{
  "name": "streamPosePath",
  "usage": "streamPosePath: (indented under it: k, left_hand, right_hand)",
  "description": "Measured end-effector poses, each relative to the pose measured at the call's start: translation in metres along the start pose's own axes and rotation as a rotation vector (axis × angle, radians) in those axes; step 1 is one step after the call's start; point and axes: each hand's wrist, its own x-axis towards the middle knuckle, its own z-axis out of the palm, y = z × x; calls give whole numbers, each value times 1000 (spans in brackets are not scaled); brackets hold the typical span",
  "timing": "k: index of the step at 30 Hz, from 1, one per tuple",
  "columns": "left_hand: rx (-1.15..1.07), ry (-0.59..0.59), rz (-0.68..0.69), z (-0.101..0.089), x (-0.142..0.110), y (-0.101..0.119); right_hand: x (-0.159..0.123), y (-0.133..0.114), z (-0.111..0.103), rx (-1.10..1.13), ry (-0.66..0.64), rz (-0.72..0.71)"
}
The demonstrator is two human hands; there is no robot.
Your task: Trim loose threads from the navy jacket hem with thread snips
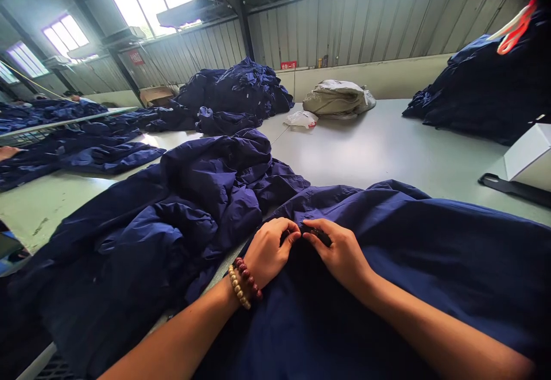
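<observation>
A dark navy garment (413, 236) is spread across the near part of the table and over its front edge. My left hand (272, 248), with two beaded bracelets at the wrist, pinches the cloth between thumb and fingers. Close beside it, my right hand (338, 251) pinches the same cloth with thumb and forefinger, the fingertips of both hands almost meeting. What small detail lies between the fingertips is too dark to make out. Left of my hands lies a crumpled heap of navy fabric (172, 225), bunched high on the table.
A large pile of navy garments (241, 90) stands at the back, another pile (482, 90) at the right. Between them sit a beige bundle (338, 99) and a clear plastic bag (301, 119). A white box (531, 153) and black strip (512, 187) lie right. Another person's hand (8, 152) shows far left.
</observation>
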Motion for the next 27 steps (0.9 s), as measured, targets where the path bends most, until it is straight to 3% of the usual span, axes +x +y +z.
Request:
streamPosePath:
  k: [27]
  left_hand:
    - [-2, -12, 1, 0, 0, 1]
  right_hand:
    - [1, -5, -4, 12, -9, -38]
